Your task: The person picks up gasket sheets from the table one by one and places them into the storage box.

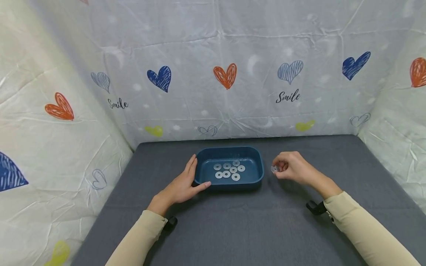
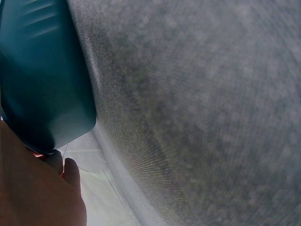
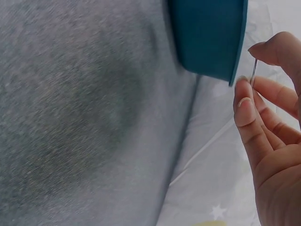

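A blue rectangular tray [image 1: 229, 152] stands on the table, with several flat metal washers [image 1: 235, 177] spread over its floor. At its left end, my left hand [image 1: 181, 186] rests with straight fingers along the wall and the thumb at the near left corner. Some of those fingers are hidden by the tray in the left wrist view. Off the tray's right end, my right hand [image 1: 294, 169] pinches one washer [image 1: 274, 169] between thumb and fingertips. The right wrist view shows this washer [image 3: 254, 70] edge-on, close to the tray's outer wall [image 3: 207, 37].
Dark grey cloth [image 1: 239, 229] covers the table. White curtains [image 1: 186, 48] with printed hearts hang behind the far edge and along both sides. A black strap-on device [image 1: 315, 207] sits at the right wrist, another [image 1: 171, 224] at the left.
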A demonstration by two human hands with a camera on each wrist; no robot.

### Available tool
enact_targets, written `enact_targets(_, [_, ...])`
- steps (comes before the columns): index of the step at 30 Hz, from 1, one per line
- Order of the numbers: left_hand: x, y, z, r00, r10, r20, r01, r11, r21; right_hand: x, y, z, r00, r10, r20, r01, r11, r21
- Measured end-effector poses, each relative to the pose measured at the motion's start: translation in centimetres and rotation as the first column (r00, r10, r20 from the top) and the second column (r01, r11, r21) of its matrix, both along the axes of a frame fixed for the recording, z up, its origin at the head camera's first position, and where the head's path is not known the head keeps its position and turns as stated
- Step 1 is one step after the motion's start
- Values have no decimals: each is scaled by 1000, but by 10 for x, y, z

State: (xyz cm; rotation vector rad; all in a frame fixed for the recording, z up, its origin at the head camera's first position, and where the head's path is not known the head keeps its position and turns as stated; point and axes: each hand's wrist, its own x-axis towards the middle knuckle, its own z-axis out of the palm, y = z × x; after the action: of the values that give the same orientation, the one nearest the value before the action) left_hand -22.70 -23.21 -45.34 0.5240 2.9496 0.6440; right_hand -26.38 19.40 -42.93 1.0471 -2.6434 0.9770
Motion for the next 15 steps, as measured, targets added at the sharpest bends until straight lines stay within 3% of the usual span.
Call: enact_targets(15, [-2,-1,-2,1000,0,-5,0,1000,-6,-4,-33,17,997,71,4,-71,997,5])
